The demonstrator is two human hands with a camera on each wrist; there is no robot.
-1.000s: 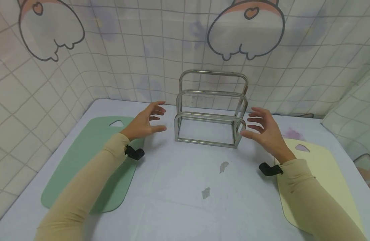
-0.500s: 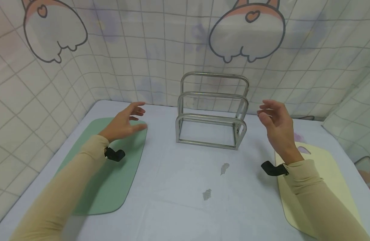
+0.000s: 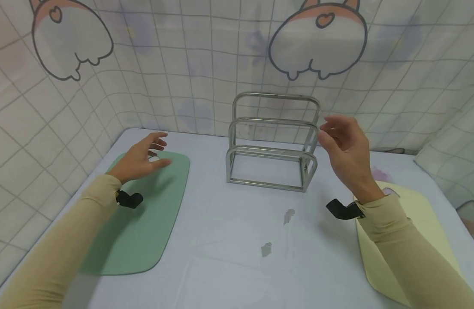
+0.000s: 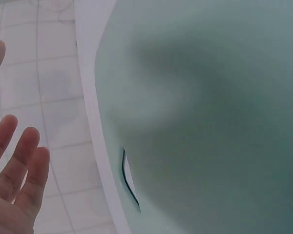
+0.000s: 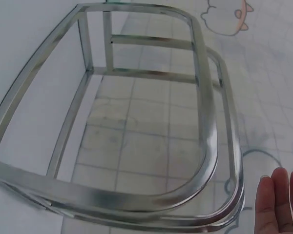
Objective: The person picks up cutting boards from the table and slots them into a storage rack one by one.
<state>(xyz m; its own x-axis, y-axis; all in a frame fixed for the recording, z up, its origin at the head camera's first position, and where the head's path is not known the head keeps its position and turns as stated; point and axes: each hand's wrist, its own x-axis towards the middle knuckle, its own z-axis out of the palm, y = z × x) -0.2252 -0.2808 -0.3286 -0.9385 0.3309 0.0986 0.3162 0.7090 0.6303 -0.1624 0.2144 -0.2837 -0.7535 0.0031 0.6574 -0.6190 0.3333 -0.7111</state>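
A steel rack [image 3: 273, 122] with three arched bars stands at the back middle of the white table [image 3: 237, 257]. A green cutting board [image 3: 144, 227] lies flat on the left. My left hand [image 3: 155, 152] hovers open over its far end, near the handle hole, holding nothing. The left wrist view shows the green board [image 4: 210, 122] close below, with my fingers [image 4: 19, 161] at the frame's edge. My right hand [image 3: 329, 133] is raised beside the rack's right end with fingers loosely bent and empty. The right wrist view looks onto the rack [image 5: 205, 122].
A pale yellow cutting board [image 3: 414, 223] lies flat at the right, partly under my right forearm. Tiled curtain walls [image 3: 206, 64] close in the table at the back and both sides. Two small worn patches [image 3: 287, 214] mark the tablecloth in front of the rack.
My left hand has drawn away from the rack's left end and moved left over the green board. My right hand has lifted beside the rack's right end.
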